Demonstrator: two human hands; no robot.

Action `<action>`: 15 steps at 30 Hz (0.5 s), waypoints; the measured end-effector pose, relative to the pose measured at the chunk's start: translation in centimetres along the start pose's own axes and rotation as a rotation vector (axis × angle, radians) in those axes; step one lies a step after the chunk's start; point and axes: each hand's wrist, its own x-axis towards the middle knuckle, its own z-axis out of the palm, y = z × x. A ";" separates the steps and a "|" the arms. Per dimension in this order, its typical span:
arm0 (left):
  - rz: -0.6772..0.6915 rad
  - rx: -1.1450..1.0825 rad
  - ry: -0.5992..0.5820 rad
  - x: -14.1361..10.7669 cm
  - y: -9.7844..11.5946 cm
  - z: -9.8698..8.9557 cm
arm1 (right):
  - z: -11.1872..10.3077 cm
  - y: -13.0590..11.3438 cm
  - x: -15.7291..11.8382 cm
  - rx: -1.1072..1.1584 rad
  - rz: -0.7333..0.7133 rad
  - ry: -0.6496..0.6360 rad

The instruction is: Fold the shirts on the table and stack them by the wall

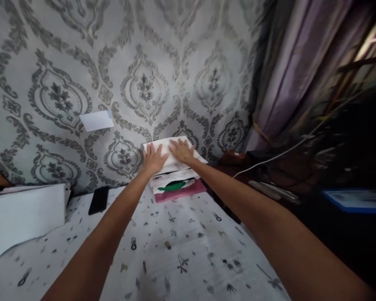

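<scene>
Against the patterned wall, a stack of folded clothes lies on the bed, with a white folded garment (pixel 167 145) on top. My left hand (pixel 153 159) rests flat on its left part, fingers spread. On the right part lies my right hand (pixel 182 151), also flat with fingers apart. Below the top piece show more white folded cloth, a green piece (pixel 172 187) and a pink folded cloth (pixel 181 193) at the bottom. Neither hand grips anything.
A black phone (pixel 98 200) lies left of the stack on the printed bedsheet (pixel 163 259). Farther left is a large white item (pixel 28 215). A white card (pixel 96 121) is on the wall. At right are a purple curtain (pixel 288 71), a pale cable (pixel 278 155) and dark clutter.
</scene>
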 end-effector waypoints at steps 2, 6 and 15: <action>-0.024 -0.035 -0.084 0.6 -0.2 1.3 | 1.5 0.9 0.4 0.020 0.045 -0.074; -0.011 -0.086 -0.104 1.6 -1.1 2.8 | 3.6 2.6 1.1 0.024 0.018 -0.055; -0.015 -0.300 -0.120 -1.5 -2.9 2.6 | 2.4 0.8 0.4 -0.041 -0.002 -0.093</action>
